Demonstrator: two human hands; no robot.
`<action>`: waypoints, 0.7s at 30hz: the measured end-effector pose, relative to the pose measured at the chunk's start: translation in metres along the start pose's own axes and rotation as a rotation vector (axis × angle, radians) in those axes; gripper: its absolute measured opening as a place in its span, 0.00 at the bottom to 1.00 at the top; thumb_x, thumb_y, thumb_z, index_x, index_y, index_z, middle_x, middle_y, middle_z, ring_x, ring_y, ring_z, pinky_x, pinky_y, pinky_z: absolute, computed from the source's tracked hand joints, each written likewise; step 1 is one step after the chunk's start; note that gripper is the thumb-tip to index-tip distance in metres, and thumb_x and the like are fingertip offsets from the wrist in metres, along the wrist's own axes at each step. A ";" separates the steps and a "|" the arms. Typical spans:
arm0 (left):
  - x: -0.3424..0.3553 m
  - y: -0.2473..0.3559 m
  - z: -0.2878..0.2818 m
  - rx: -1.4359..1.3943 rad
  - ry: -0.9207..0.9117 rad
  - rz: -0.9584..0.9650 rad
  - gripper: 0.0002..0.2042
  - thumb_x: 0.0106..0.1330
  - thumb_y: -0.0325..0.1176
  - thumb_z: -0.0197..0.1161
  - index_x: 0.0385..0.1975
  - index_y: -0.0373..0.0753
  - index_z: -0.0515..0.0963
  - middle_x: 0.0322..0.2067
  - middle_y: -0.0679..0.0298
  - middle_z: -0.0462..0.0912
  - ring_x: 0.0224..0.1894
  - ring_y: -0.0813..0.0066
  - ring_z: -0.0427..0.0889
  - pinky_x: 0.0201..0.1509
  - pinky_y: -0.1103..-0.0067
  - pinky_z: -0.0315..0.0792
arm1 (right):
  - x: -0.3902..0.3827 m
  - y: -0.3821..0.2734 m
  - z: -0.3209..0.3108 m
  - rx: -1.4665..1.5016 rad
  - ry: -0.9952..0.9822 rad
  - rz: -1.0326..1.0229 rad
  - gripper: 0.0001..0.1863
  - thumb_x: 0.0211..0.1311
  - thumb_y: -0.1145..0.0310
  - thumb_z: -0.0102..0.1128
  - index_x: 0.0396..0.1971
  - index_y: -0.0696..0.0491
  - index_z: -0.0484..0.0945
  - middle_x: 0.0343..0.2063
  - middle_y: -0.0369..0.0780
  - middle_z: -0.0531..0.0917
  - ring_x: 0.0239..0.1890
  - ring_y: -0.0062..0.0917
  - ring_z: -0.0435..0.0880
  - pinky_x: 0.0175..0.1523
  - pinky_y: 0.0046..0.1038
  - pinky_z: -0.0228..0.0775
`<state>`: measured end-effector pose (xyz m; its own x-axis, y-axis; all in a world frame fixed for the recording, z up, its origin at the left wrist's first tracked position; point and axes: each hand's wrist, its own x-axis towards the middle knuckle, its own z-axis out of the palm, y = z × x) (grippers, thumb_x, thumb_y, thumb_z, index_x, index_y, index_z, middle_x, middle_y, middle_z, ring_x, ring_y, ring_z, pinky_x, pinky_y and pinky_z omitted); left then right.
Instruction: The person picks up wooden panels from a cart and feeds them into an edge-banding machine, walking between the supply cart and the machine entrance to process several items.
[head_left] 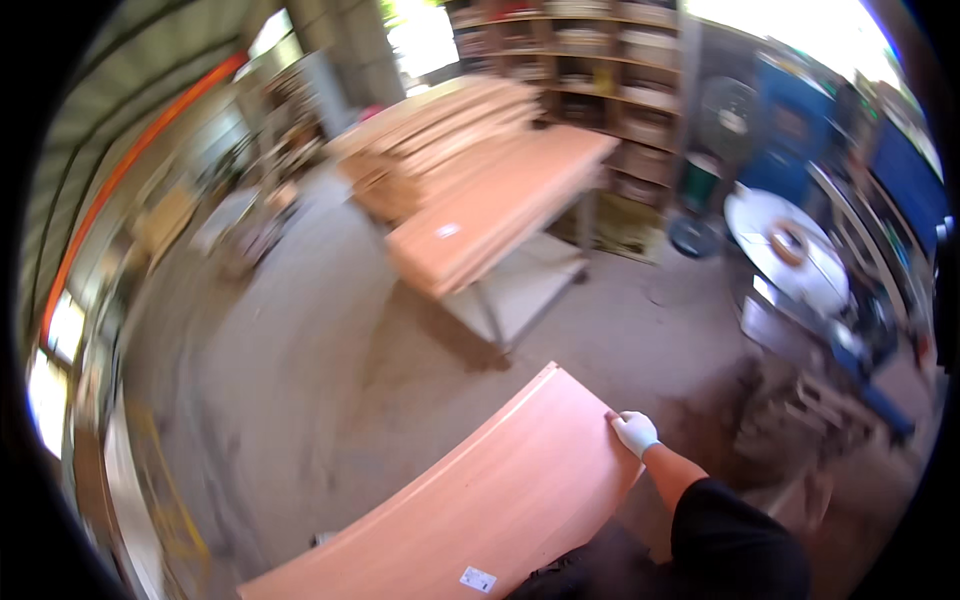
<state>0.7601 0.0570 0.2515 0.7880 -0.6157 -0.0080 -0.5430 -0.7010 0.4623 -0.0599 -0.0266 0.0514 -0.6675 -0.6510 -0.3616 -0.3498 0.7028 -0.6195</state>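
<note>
A long pinkish-brown wooden panel stretches from the lower left up to the middle of the head view, with a small white label near its lower edge. My right hand, in a white glove with bare fingertips, is closed on the panel's right edge near the far end. The thumb lies over the top face; the fingers beneath are hidden. My left hand does not show. A small dark grey bit sticks out past the panel's left edge, too small to name.
Ahead, a wheeled cart carries stacked wooden panels and boards. Shelves stand behind it. To the right are a fan, a round white table with a tape roll, and machinery. Concrete floor surrounds the cart.
</note>
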 end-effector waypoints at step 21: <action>-0.327 0.803 0.413 -0.508 -0.920 1.358 0.34 0.75 0.55 0.44 0.62 0.24 0.67 0.62 0.51 0.72 0.64 0.63 0.69 0.70 0.74 0.60 | -0.316 0.368 -0.040 1.072 1.472 0.636 0.30 0.76 0.50 0.42 0.48 0.66 0.79 0.43 0.41 0.84 0.45 0.22 0.80 0.53 0.26 0.70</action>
<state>-0.0534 -0.4529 0.2589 -0.6358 -0.7418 0.2135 -0.3471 0.5218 0.7793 -0.0038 0.4490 -0.0348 -0.6596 0.7106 -0.2450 0.2369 -0.1128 -0.9650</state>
